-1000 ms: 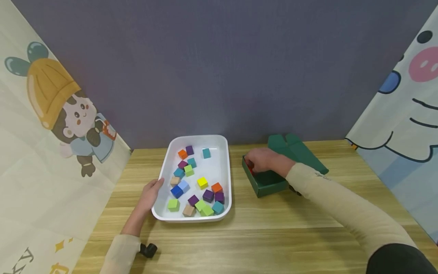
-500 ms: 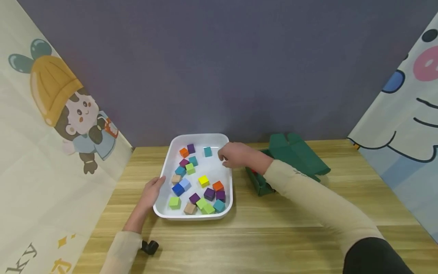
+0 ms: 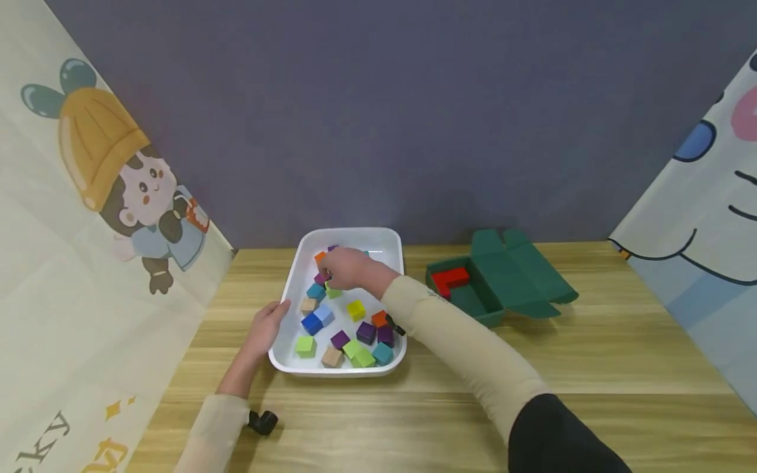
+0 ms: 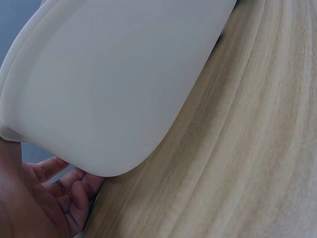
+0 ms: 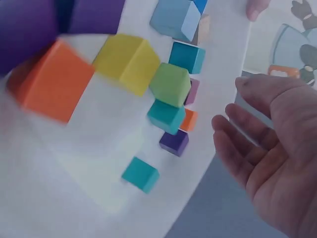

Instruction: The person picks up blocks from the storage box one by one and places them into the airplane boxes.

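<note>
A white tray full of coloured cubes stands on the table. My left hand holds its left side, thumb on the rim; in the left wrist view the fingers reach under the tray's outer wall. Over the tray's upper left part is my right hand, partly covering a lime cube and an orange cube. Nothing shows between its loosely bent fingers in the right wrist view, where a teal cube and a purple cube lie near it.
Right of the tray sits a green box, its lid folded back to the right. Red blocks form an L in the box's far left corner. A grey wall stands behind the table; printed cloths hang at both sides.
My right hand has come out of the green box and moved left over the tray, uncovering the red blocks. My left hand stays on the tray's side.
</note>
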### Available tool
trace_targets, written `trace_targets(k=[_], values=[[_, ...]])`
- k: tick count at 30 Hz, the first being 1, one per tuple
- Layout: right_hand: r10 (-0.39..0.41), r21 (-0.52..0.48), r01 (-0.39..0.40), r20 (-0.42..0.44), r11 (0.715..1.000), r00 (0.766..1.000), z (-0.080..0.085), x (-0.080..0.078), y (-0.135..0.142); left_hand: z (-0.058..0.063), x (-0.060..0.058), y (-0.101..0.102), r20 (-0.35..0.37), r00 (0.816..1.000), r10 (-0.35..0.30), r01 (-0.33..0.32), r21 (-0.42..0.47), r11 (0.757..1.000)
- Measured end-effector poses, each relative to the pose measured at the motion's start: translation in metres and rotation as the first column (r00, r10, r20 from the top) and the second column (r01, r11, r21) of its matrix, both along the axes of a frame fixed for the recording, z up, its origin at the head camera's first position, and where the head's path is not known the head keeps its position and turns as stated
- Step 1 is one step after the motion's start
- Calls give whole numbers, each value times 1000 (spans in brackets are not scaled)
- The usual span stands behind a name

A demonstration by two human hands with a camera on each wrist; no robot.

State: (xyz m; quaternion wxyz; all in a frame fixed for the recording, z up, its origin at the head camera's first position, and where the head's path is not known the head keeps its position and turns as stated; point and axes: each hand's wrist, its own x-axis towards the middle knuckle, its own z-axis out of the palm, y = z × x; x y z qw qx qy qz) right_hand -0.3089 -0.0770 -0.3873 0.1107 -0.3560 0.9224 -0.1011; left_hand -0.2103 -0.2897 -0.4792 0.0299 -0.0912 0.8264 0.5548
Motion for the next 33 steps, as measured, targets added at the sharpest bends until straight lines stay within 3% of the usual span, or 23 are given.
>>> trace_targets(k=[5,11,18,33], values=[[-64,13,64,-25,998,998,-10,-7,-14,2,1,1,1,1000,0,0,23,1000],[-175,6,175,79,984,981,-27,-12,-22,2,0,3,-1,1000,10,-10,11,1000],[-173,74,171,32,983,984,-39,-15,-29,0,0,3,-9,1000,14,-14,9,1000],[-202,72,195,110,978,973,-44,-13,-30,1,0,3,14,1000,10,-10,0,1000]])
